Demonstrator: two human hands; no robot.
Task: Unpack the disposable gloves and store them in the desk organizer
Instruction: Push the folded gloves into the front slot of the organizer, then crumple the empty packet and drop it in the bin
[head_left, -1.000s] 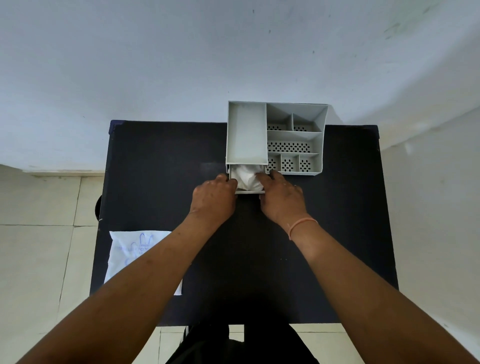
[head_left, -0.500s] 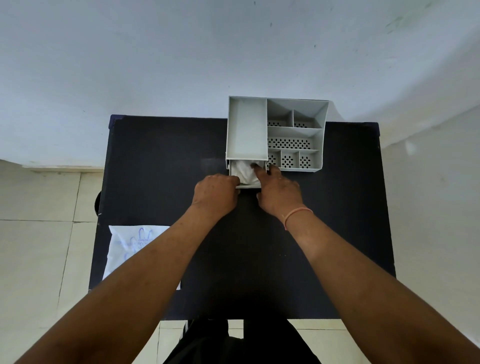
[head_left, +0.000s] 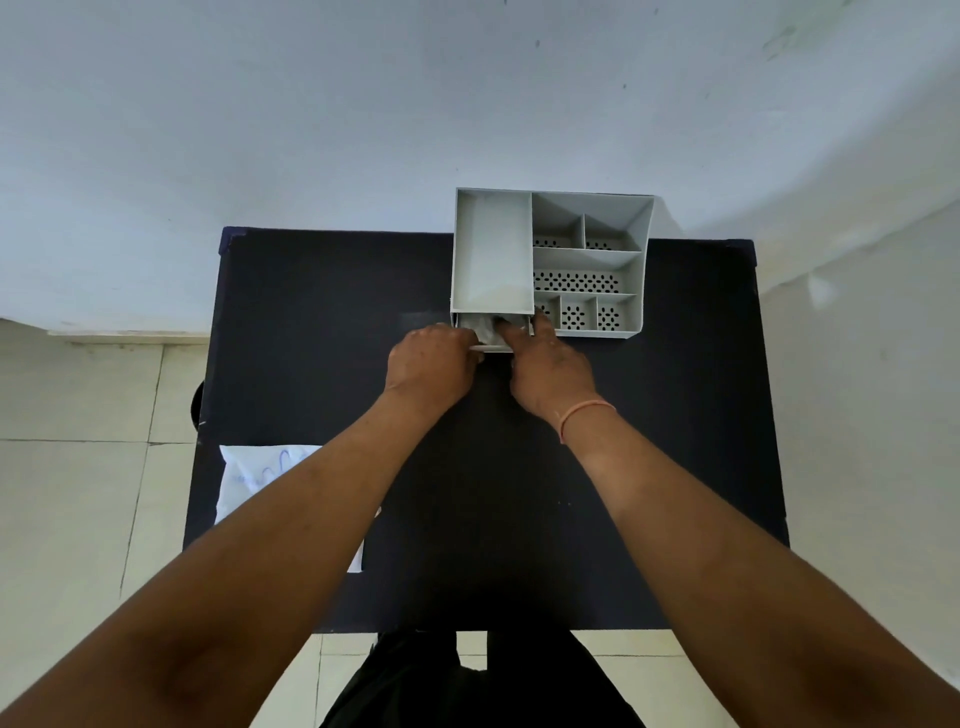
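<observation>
We have slid the little drawer (head_left: 492, 338) most of the way back into the grey desk organizer (head_left: 493, 254) — a second ago it stuck out further and showed more of the white gloves (head_left: 482, 328), and now only a crumpled strip of them shows at the drawer mouth. Our left hand (head_left: 434, 364) is curled against the drawer's left front corner, and our right hand (head_left: 550, 366) has its fingers laid on the gloves, tucking them down; whether either actually grips anything we cannot tell. We judge the storing nearly done, with only the last push left. The emptied packet (head_left: 260, 478) lies on the left edge of the black table (head_left: 675, 441), partly under our left forearm. The table stands against a pale wall (head_left: 363, 104), over light floor tiles (head_left: 78, 519).
</observation>
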